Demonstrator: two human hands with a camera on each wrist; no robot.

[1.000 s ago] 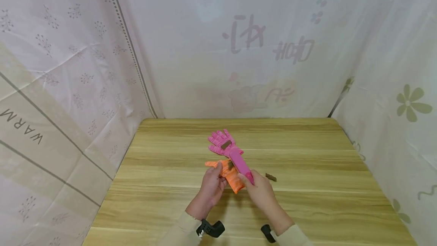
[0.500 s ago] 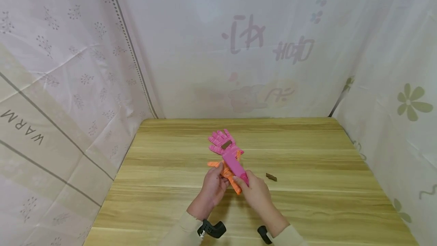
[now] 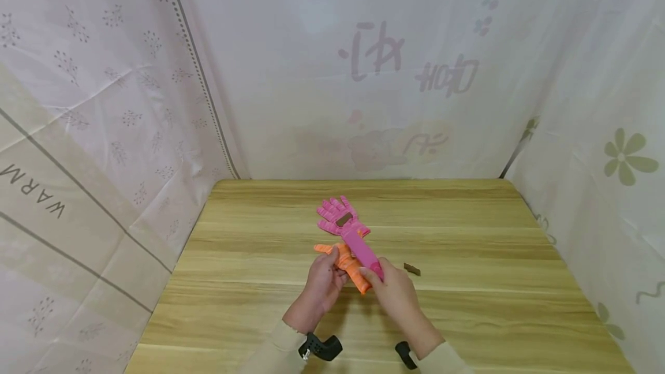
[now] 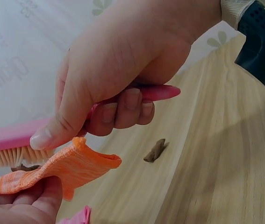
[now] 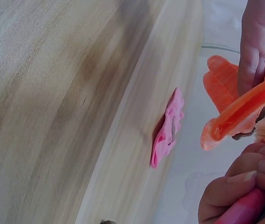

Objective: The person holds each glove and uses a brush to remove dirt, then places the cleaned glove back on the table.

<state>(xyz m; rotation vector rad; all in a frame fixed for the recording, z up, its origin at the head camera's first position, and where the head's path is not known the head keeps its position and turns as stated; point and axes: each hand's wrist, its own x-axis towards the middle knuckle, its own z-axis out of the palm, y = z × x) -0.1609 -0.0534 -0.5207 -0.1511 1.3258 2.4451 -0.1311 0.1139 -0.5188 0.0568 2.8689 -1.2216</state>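
Note:
My left hand [image 3: 323,283] holds an orange knitted glove [image 3: 357,275] between thumb and fingers, above the table. In my right hand [image 3: 397,292] is a pink scrubbing brush [image 3: 362,249], gripped by its handle. The left wrist view shows its pale bristles [image 4: 10,157] facing down on the glove, right at a dark brown piece [image 4: 25,168]. From the right wrist view, the open cuff of the orange glove [image 5: 249,108] faces the camera. The brush back covers much of the glove's palm in the head view.
Beyond the hands a pink glove [image 3: 332,210] lies spread on the wooden table [image 3: 249,270], with a brown strip [image 3: 344,220] on its palm. Another crumpled brown piece [image 3: 412,269] rests right of my right hand. Patterned fabric [image 3: 291,74] hangs around the table.
The brush moved left across the orange glove, then partly back right, now covering the brown patch seen a second ago. My left hand stays nearly in place.

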